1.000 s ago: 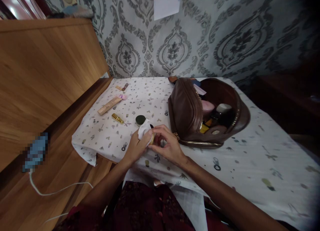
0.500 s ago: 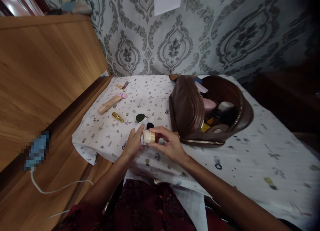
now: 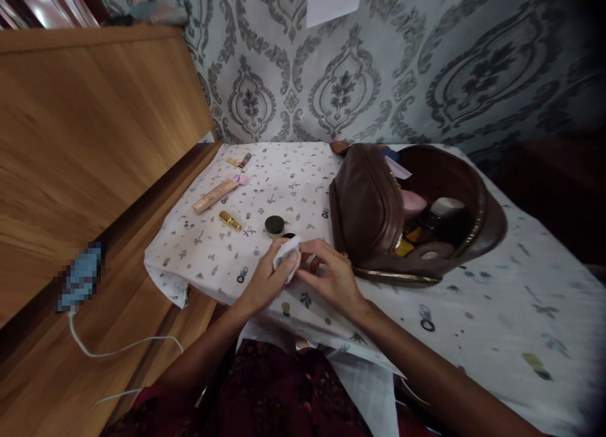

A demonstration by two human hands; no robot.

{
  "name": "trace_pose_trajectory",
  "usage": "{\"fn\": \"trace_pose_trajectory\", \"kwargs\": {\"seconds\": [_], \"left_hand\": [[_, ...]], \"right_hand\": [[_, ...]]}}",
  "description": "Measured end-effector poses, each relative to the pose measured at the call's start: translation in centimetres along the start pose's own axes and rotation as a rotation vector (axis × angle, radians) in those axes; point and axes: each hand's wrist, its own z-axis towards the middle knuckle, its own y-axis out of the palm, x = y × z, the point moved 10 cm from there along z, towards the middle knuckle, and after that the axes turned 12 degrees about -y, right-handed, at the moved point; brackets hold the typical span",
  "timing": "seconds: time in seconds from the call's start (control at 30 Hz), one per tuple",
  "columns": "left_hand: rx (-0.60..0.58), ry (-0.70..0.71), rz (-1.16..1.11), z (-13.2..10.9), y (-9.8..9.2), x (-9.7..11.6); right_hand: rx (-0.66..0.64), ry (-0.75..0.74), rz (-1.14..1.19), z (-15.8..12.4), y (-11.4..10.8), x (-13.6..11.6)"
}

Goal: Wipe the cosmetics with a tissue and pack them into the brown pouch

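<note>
My left hand [image 3: 266, 280] is closed on a white cloth [image 3: 286, 261], its thumb pressing the cloth over a small container. My right hand [image 3: 334, 278] pinches that same container from the other side; fingers and cloth cover nearly all of it now. Just beyond the cloth lies a black round piece [image 3: 288, 236], partly hidden. A small jar with a dark lid [image 3: 274, 223] stands behind it. Farther left on the printed cloth cover [image 3: 265, 184] are a gold tube [image 3: 230, 220] and a beige squeeze tube [image 3: 215, 196].
An unzipped brown bag [image 3: 362, 216] stands at the right, with several cosmetics inside, among them a pink item [image 3: 413, 203]. Two small items [image 3: 241, 162] lie at the far left. A wooden cabinet [image 3: 108, 108] borders the left side; patterned wall covering [image 3: 345, 89] rises behind.
The cloth has moved over the cream-coloured container with the gold band, which showed plainly between my hands before. The view has shifted slightly, and the dark-lidded jar shows more fully.
</note>
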Motion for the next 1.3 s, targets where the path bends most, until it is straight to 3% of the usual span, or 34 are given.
{"fn": "trace_pose_trajectory", "kwargs": {"seconds": [0.13,0.4,0.77,1.03,1.3], "left_hand": [[0.062,0.064,0.049,0.1,-0.6,0.7],[0.136,0.129,-0.04,0.9,-1.6,0.1],[0.251,0.023,-0.14,0.9,-2.9,-0.9],[0.134,-0.171,-0.442,1.9,-2.3,-3.4],[0.164,-0.293,-0.541,2.5,-2.6,-4.7]], "right_hand": [[-0.082,-0.103,-0.018,0.2,0.8,-1.1],[-0.13,-0.045,-0.083,0.0,1.2,-0.4],[-0.203,-0.078,-0.15,-0.2,1.9,-1.0],[-0.242,-0.194,-0.098,0.0,2.0,-1.7],[-0.2,-0.168,-0.031,-0.1,1.7,-1.8]]}}
